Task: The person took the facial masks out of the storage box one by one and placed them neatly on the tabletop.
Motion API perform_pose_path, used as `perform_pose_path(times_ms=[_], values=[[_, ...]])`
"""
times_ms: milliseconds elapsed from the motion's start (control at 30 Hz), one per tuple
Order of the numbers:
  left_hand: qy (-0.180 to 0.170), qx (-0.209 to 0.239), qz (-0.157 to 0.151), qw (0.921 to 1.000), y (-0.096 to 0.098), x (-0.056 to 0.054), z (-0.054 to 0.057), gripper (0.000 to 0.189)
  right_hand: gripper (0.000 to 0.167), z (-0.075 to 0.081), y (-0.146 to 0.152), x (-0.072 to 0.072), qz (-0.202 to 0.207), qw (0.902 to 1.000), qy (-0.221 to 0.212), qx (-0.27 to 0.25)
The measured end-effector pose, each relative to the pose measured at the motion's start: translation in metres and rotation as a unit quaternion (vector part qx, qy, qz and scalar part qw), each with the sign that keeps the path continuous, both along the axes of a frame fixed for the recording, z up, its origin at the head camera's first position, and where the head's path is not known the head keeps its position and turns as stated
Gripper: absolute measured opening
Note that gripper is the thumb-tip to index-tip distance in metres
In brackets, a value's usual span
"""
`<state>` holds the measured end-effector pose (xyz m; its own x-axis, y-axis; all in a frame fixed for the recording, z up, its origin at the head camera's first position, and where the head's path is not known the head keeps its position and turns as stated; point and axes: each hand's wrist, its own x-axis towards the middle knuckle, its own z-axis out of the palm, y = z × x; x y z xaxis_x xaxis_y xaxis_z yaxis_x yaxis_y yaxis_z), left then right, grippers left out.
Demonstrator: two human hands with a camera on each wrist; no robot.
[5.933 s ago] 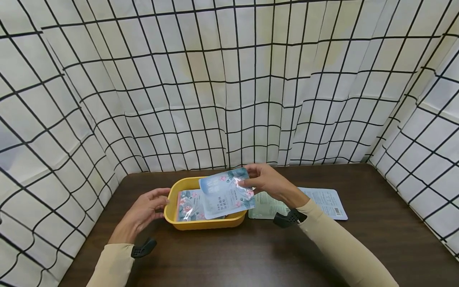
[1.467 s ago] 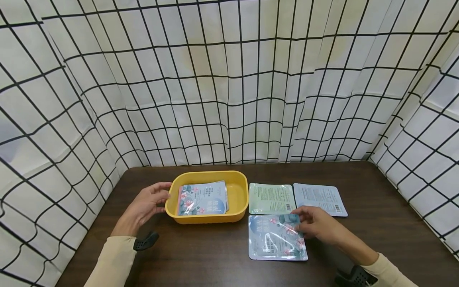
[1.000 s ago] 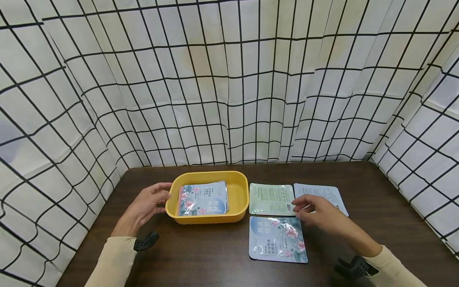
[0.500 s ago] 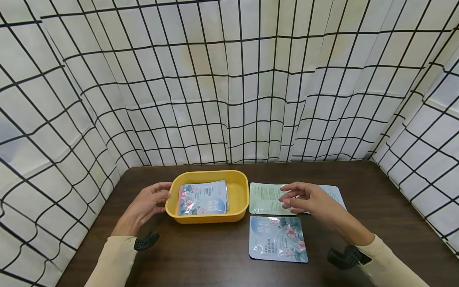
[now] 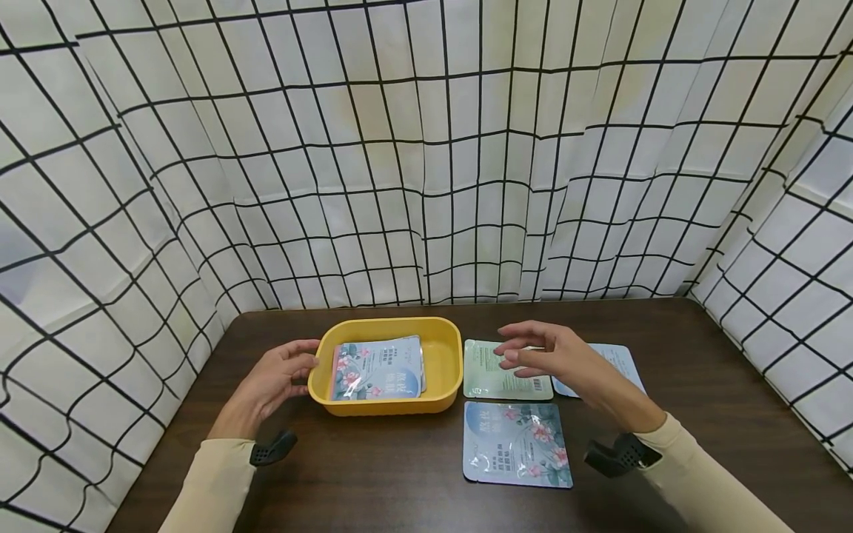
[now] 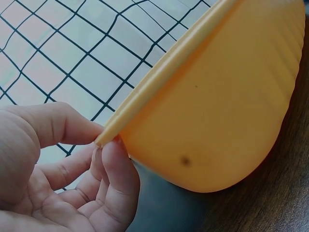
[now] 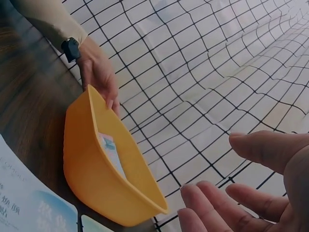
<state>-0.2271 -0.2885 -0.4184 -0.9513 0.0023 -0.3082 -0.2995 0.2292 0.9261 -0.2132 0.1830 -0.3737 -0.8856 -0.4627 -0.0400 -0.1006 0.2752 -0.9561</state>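
Note:
My left hand [image 5: 269,381] pinches the left rim of a yellow plastic tub [image 6: 212,111] between thumb and fingers. Sheet mask packets [image 5: 376,369] with pink flowers lie stacked in the tub's left part. My right hand [image 5: 553,359] holds nothing and hovers over a green packet [image 5: 489,374], its fingers loosely bent toward the tub. Partly behind that hand lies a light blue packet [image 5: 618,361], printed side up. In front of the green one, a blue flowered packet [image 5: 516,444] rests flat on the table. The right wrist view shows the right fingers [image 7: 260,198] spread apart from the thumb.
A dark wooden table [image 5: 373,474] carries everything. White cloth with a black grid [image 5: 426,170] stands behind it and along both sides. Each wrist wears a black band, such as the right wristband [image 5: 620,455].
My right hand has taken a flowered packet from the tub, laid it before the green one and let go. It has since drifted up and left. The left hand stays at the rim.

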Motion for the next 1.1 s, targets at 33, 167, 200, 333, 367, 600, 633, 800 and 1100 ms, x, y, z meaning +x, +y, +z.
perform_pose_path(times_ms=[33,167,200,333,367,600,633,800,1100], values=[[0.001,-0.001,-0.003,1.0,0.0,0.0,0.0,0.058,0.055,0.0,-0.002,-0.001,0.001,1.0,-0.001,-0.002],[0.0,-0.003,-0.001,1.0,-0.001,-0.001,0.0,0.056,0.055,0.002,-0.008,-0.006,0.008,0.9999,-0.005,-0.012],[0.002,-0.004,-0.001,1.0,-0.001,-0.001,0.001,0.056,0.055,0.003,-0.01,-0.008,0.01,0.9998,-0.006,-0.016],[0.002,-0.002,0.001,1.0,-0.002,-0.001,0.001,0.057,0.055,0.005,-0.018,-0.012,0.02,0.9994,-0.012,-0.024],[0.003,-0.001,0.001,1.0,-0.002,-0.001,0.001,0.057,0.055,0.006,-0.02,-0.013,0.024,0.9993,-0.014,-0.026],[0.002,0.004,-0.002,1.0,-0.002,0.0,0.0,0.056,0.059,0.005,-0.035,-0.021,0.057,0.9975,-0.034,-0.024],[0.002,0.004,-0.003,1.0,-0.002,0.0,0.0,0.056,0.061,0.005,-0.038,-0.023,0.059,0.9974,-0.035,-0.021],[0.011,0.009,-0.011,0.9998,-0.002,0.0,-0.001,0.057,0.06,0.008,-0.052,-0.03,0.069,0.9965,-0.044,-0.019],[0.012,0.011,-0.01,0.9998,-0.001,0.0,-0.001,0.056,0.054,0.004,-0.073,-0.041,0.07,0.9955,-0.055,-0.033]])
